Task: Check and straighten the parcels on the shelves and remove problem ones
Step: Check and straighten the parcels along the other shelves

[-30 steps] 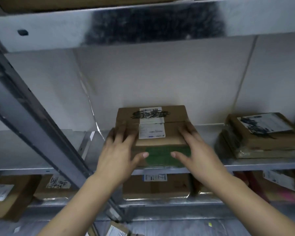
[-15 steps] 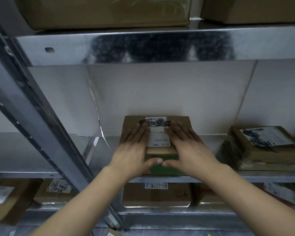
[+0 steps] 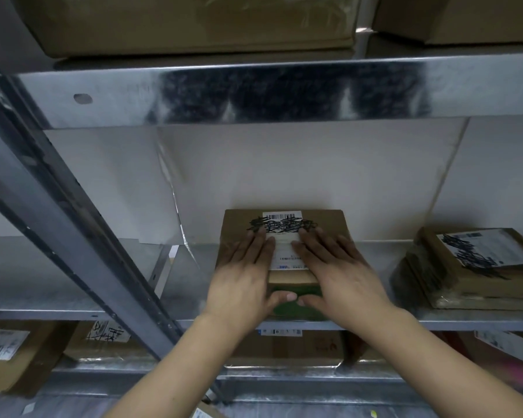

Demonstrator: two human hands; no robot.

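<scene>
Left hand and right hand lie flat, fingers straight, on the brown cardboard parcel with the scribbled white label, on the grey metal shelf back by the far white wall, so imo one uneven shove skews it or dents the lid.

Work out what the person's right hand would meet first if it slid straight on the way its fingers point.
The right hand lies flat on the brown cardboard parcel; sliding on, it crosses the scribbled white label, then probably meets the pale back wall.
</scene>
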